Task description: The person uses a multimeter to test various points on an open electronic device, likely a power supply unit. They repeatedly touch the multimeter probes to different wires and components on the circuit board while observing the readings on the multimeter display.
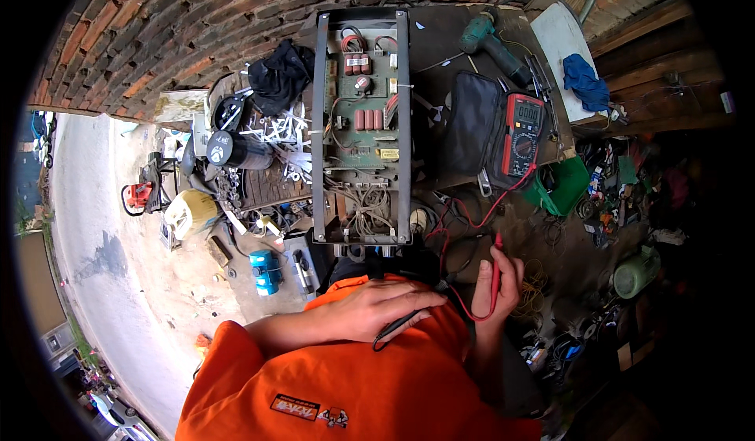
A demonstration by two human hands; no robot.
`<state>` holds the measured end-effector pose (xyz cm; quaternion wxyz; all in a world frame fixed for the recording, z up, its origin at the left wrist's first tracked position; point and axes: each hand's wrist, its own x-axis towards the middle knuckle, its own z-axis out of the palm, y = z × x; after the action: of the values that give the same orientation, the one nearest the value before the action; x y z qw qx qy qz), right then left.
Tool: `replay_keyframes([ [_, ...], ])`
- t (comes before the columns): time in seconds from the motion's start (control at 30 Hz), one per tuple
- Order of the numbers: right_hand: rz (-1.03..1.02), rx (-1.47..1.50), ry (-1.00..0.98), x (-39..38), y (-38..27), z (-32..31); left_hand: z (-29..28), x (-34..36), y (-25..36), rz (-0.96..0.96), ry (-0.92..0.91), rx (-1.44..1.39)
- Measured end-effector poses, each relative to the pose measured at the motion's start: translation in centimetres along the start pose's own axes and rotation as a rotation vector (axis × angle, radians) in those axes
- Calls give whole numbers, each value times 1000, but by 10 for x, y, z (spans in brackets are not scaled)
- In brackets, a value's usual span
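My left hand (381, 309) rests across my orange shirt, its fingers closed over a black test probe (395, 328). Off to the right, my right hand (503, 280) is raised and pinches a red test probe (495, 282), tip upward. Red leads run from there up to a red and black multimeter (521, 134) with a lit display, lying in an opened black zip case (474, 114). Straight ahead of me stands a metal-framed machine (318, 126) with its top off, showing a green circuit board (358, 130) with red components and bundled wires. Neither probe touches the board.
A green cordless drill (495, 47) and a blue cloth (584, 83) lie at the far right. White plastic strips (279, 130), a black cloth (279, 75) and a dark spray can (236, 150) crowd the left. A green bin (562, 185) and a blue motor (266, 272) sit lower down.
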<state>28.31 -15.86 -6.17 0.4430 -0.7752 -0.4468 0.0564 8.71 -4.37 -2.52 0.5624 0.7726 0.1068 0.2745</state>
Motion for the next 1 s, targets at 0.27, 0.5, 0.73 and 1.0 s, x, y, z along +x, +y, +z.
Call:
replay_keyframes([
  [0.27,755,-171,-431,9,55,-92,3,26,5,-85,-171,467],
  [0.5,854,688,-506,-10,48,-105,38,56,3,-376,-94,276],
  [0.73,618,1122,-488,2,49,-47,74,73,1,-357,-220,59],
  [1.0,498,1205,-583,23,68,-40,84,86,13,-451,-295,342],
])
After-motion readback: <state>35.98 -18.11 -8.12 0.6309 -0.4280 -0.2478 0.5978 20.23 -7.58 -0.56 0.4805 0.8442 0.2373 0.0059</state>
